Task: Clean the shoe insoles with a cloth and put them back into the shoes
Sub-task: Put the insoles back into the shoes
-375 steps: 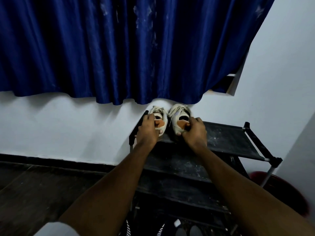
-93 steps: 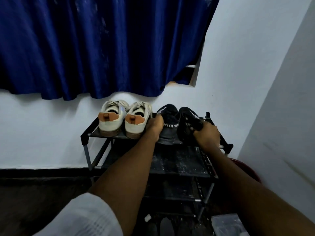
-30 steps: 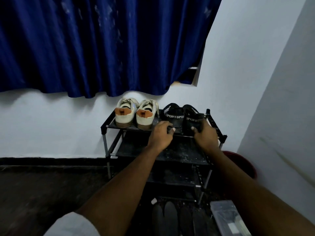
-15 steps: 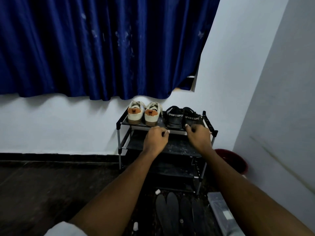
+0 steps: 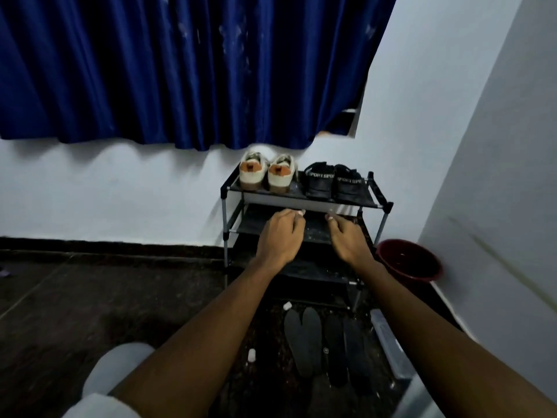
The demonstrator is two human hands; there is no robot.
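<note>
left fingers [image 5: 294,215] loosely curled, nothing in them, tips just under the front bar of the top shelf [image 5: 301,203]; can't tell if they touch it. right fingers [image 5: 333,221] same: slack curl, empty, tips near that same bar. left hand [image 5: 281,235] and right hand [image 5: 348,238] sit side by side, near each other but apart, backs to the camera, in front of the second shelf [image 5: 253,226] of the shoe rack [image 5: 224,224].

on the top shelf, heels toward the camera: white shoes [image 5: 266,176] with orange heel tabs on the left, black shoes [image 5: 333,184] with "sport" lettering on the right, the two pairs just beside each other. can't see inside any shoe from here.

insoles [image 5: 303,339]: four dark ones flat on the floor [image 5: 90,297] in front of the rack, in a row side by side, well below the hands, nothing touching them.

no cloth in view.

progress, my read: early. the insoles look to be out of the shoes, so removal seems done. wiping shows no sign of having started, and all four have to go back in. next probably needs a cloth found and one insole picked up.

rest: blue curtain [image 5: 180,70] above, red bucket [image 5: 410,260] right of the rack by the wall, clear plastic box [image 5: 388,342] on the floor right of the insoles, small white bits [image 5: 251,354] on the floor.
</note>
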